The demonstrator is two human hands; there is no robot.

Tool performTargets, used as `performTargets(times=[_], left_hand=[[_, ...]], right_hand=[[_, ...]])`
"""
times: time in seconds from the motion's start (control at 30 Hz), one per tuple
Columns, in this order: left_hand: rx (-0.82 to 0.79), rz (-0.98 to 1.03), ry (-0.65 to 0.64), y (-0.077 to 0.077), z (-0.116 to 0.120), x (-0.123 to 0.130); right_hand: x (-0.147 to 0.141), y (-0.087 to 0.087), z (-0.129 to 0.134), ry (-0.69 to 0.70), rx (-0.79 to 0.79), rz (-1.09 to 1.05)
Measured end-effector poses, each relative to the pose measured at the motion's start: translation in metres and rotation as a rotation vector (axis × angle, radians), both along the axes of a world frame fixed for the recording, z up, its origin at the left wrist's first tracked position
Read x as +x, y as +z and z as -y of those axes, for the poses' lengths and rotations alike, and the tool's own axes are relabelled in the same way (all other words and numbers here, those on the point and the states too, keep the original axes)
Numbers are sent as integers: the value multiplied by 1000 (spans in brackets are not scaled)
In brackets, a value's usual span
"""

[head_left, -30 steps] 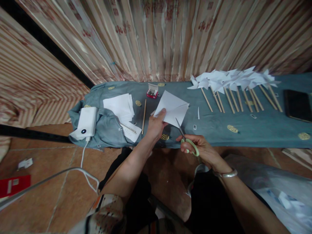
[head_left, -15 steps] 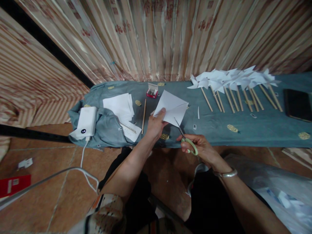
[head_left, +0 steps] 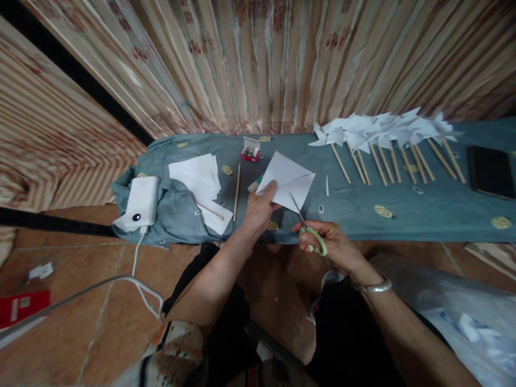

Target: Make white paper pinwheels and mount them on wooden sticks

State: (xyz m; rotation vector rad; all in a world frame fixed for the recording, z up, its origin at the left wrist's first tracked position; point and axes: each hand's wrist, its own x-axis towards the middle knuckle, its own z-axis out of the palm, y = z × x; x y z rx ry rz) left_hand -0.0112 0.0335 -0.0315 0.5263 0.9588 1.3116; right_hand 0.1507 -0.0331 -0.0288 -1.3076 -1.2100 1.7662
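Observation:
My left hand (head_left: 262,205) pinches the left corner of a white square sheet of paper (head_left: 291,177), thumb on top. A slit runs in from the sheet's right corner. In my right hand (head_left: 328,240) is a pair of scissors (head_left: 317,239) with light green handles, its blades at the lower edge of the paper. A small green and white item (head_left: 255,184) shows partly from behind the sheet. Left of my left hand lies a thin wooden stick (head_left: 237,192). A small red open box (head_left: 250,150) with shiny metal bits stands beyond the paper.
Paper pinwheels (head_left: 374,129) on sticks lie in a row at the right, beside a dark tablet-like device (head_left: 491,172). At the left are stacked white sheets (head_left: 195,173), a pen (head_left: 210,210) and a white power bank (head_left: 142,201) with a cable. A narrow paper strip (head_left: 327,185) lies right of the sheet.
The paper and my left hand have shifted slightly right and down, so the scissor blades now overlap the sheet's lower edge more. The green and white item has come into view.

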Motion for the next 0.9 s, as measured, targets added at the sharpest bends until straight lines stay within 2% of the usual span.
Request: performTargets(times=[0.23, 0.53, 0.9], left_hand=[[-15, 12, -2, 2, 0, 0], [-37, -47, -21, -1, 2, 5], [-34, -34, -21, 1, 3, 5]], right_hand=[[-1, 0, 0, -24, -34, -18], [-2, 1, 0, -32, 18, -8], [0, -2, 1, -54, -23, -17]])
